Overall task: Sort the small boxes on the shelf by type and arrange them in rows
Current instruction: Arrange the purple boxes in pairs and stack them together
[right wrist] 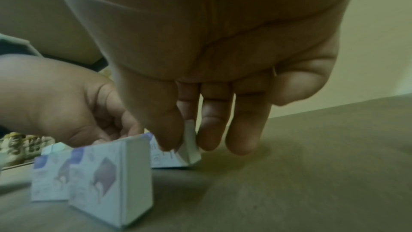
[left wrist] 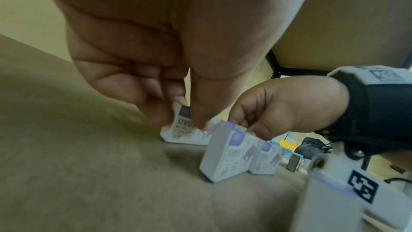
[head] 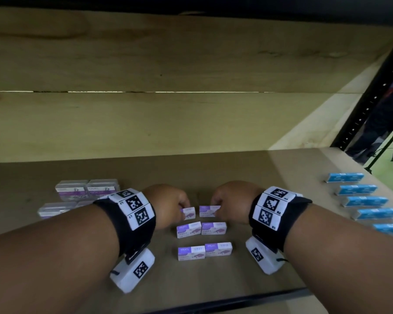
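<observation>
Small white-and-purple boxes stand in pairs in the middle of the brown shelf [head: 213,168]. My left hand [head: 179,206] pinches the far left box [head: 189,212] between thumb and fingers; the left wrist view shows the same box [left wrist: 178,131] under my left hand [left wrist: 178,117]. My right hand [head: 216,206] pinches the far right box [head: 208,211], seen again as a box [right wrist: 178,156] under the thumb of my right hand [right wrist: 185,140]. Two nearer pairs [head: 201,229] [head: 204,251] stand untouched behind the hands.
Several blue boxes [head: 363,200] lie in a column along the shelf's right side. Clear plastic cases [head: 86,189] sit in a group at the left, partly behind my left forearm. A wooden back wall [head: 168,121] closes the shelf; a dark upright [head: 368,105] stands at the right.
</observation>
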